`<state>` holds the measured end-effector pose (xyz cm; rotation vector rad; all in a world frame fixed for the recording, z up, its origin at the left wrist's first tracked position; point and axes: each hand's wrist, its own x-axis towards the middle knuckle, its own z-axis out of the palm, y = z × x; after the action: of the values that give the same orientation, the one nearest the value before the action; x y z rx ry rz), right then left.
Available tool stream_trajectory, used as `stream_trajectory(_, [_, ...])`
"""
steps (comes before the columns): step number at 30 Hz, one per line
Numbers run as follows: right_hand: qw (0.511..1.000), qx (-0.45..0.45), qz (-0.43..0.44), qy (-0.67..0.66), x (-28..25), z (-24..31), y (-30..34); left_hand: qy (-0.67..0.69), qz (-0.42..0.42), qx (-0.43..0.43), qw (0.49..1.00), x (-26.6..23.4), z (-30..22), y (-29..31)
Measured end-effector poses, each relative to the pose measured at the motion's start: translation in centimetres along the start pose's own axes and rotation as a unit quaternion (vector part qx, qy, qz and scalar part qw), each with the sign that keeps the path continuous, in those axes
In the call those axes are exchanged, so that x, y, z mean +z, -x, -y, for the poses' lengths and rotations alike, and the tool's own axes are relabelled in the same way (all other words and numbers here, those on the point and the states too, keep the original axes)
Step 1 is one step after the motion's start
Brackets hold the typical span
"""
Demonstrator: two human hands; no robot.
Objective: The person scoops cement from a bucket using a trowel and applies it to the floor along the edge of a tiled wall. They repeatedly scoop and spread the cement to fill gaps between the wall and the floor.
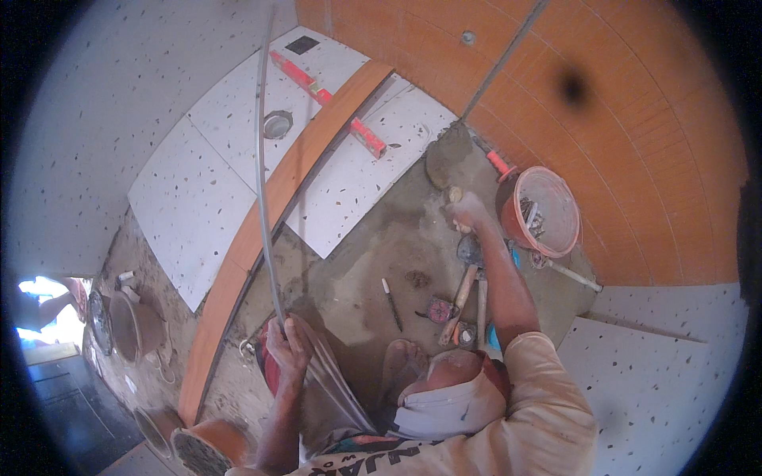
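Strip (260, 163): thin grey metal, lower end in L hand (289, 347); rest runs up & away fr. grip, passing in front of orange plank (329, 123). Contact w/ plank: can't tell.
L grip: fingers closed round strip's low end, by L knee.
Pen (392, 305): black, white tip, on grey floor betw. hands.
Hammer (463, 295): wood handle, just below R hand (470, 213), tape measure (439, 309) beside it.
R grip: fingers clamped on tan handle (455, 193), knob sticking out past fist; tool's blade hard to tell fr. wet mortar (448, 155) just beyond.
Bucket (556, 190): reddish, tilted, bits inside, right of R hand, apart.
Tiles (198, 214): white, dark specks, left/far side, plank lying across.
Level (367, 139): red, shows both sides of plank.
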<state>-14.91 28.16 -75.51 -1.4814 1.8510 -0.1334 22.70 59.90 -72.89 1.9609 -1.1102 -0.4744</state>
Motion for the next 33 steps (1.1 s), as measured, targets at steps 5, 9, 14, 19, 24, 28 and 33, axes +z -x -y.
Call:
stream_trajectory(5, [0.995,-0.041,0.054,-0.07,-0.2,-2.6,0.7,-0.005,-0.002,0.014,1.0,0.6,0.3,-0.2])
stream_trajectory(9, [0.995,-0.004,-0.033,-0.091,-2.6,-2.7,-0.5,-0.014,-0.008,0.056,0.998,1.0,1.3,-0.3])
stream_trajectory(14, [0.981,-0.071,-0.083,0.162,-5.8,-5.8,-7.6,0.005,0.015,0.031,0.999,1.4,-0.7,-0.4])
stream_trajectory(19, [0.932,-0.13,-0.061,0.334,-6.0,-5.1,-11.0,-0.012,-0.005,0.052,0.999,1.9,-0.4,-0.4])
stream_trajectory(24, [0.968,-0.058,-0.171,0.173,-3.1,-2.4,-10.9,-0.027,0.0,0.022,0.999,0.9,0.1,-0.3])
stream_trajectory(28, [0.965,-0.048,-0.159,0.203,-3.6,-4.9,-12.3,-0.021,0.015,0.034,0.999,1.9,-0.4,-0.5])
stream_trajectory(33, [0.975,-0.012,-0.107,0.192,-3.3,-2.2,-12.1,-0.067,0.022,0.023,0.997,0.9,0.7,-0.3])
